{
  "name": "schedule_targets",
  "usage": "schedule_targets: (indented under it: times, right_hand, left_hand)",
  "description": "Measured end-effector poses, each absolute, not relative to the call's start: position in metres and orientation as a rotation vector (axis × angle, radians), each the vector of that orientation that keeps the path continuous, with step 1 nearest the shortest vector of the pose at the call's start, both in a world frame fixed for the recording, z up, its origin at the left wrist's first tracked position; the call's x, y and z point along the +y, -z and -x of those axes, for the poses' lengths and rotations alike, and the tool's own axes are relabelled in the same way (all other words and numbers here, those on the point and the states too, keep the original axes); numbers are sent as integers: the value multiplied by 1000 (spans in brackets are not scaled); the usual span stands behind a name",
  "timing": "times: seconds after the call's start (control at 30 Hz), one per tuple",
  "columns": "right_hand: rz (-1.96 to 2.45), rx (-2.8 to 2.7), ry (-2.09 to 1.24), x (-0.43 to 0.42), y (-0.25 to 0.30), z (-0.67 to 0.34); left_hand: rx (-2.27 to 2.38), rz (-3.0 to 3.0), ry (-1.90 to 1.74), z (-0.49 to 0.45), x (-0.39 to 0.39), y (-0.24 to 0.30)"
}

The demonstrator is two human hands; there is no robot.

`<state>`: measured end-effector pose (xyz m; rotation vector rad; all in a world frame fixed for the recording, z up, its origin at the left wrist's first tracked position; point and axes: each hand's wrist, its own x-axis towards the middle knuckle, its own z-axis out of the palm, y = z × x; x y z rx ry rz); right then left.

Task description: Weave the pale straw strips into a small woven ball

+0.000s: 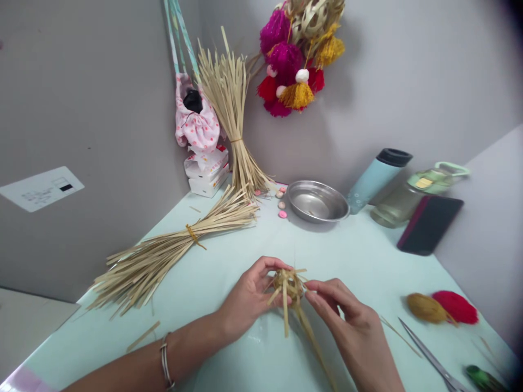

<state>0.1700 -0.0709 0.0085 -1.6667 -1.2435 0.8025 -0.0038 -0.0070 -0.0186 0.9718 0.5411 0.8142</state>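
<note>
A small woven straw ball (pixel 292 283) with loose strip ends hangs over the near middle of the table. My left hand (pixel 253 291) is closed around its left side, thumb below and fingers above. From the right, my right hand (pixel 345 310) pinches thumb and forefinger together at the ball's edge, seemingly on a thin strip end, though the fingertips partly hide it. Several flat strips stick out of the ball, and a longer straw tail (pixel 312 343) runs down from it toward the table's front edge.
A tied straw bundle (pixel 175 245) lies left; another bundle (pixel 235 125) stands in the corner. Behind are a steel bowl (pixel 318 201), a blue tumbler (pixel 378 177), a green bottle (pixel 408 196) and a phone (pixel 431 226). Scissors (pixel 429 351) and yarn (pixel 455 306) lie right.
</note>
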Motion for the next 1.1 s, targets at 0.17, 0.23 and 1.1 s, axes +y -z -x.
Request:
schedule_targets:
  times: [0.17, 0.23, 1.1]
  right_hand:
    - [1609, -1360, -663, -75, -10, -168]
    - [1613, -1372, -662, -76, -14, -168]
    - [1634, -1053, -1151, -70, -11, -171]
  left_hand:
    - [523, -1032, -764, 2, -8, 20]
    - [528, -1038, -740, 1, -9, 21]
    - [628, -1075, -694, -1, -17, 28]
